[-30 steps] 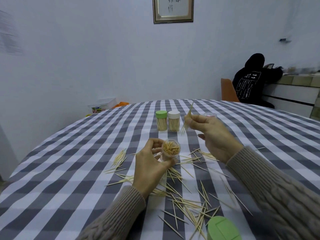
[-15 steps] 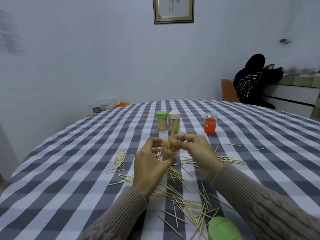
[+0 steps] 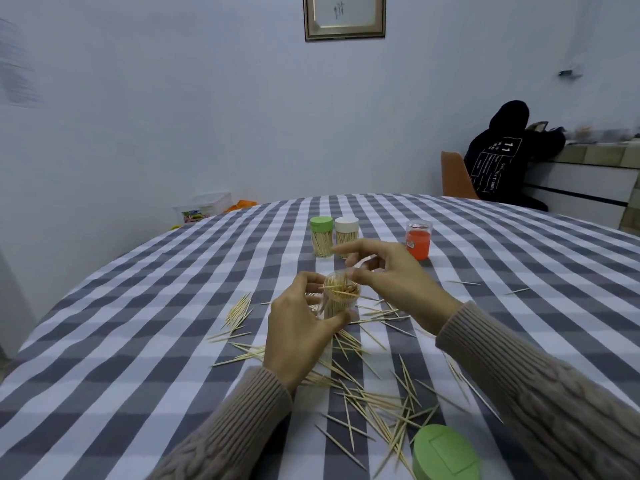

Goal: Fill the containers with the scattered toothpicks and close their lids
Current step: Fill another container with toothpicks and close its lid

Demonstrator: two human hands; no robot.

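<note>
The left hand (image 3: 299,336) grips an open clear jar (image 3: 341,299), fingers and thumb curled round its wall, holding it upright just above the tabletop (image 3: 138,323). The jar is packed with toothpicks standing on end, and 1 lies flat across its mouth. The right hand (image 3: 394,284) hovers just beside and slightly above the jar's rim, on its right. Its fingers are loosely spread and relaxed; a thin pale stick seems to sit between the fingertips, but blur makes it impossible to tell whether the hand pinches anything.

Loose toothpicks (image 3: 367,393) lie scattered on the checked cloth below and around both hands, with a smaller bunch (image 3: 239,311) to the left of the left hand and a few strays to the right. A green lid (image 3: 445,453) rests flat on the tabletop near the front edge, just right of the scatter, with some toothpicks touching it.

Beyond the hands stand 2 closed jars full of toothpicks, touching side by side: the green-capped jar (image 3: 322,237) on the left, the white-capped jar (image 3: 346,232) on the right, partly hidden by the right hand's fingers. An orange jar (image 3: 419,240) stands apart to their right.

Further back, a seated person in a dark hoodie (image 3: 502,157) leans on a counter.
</note>
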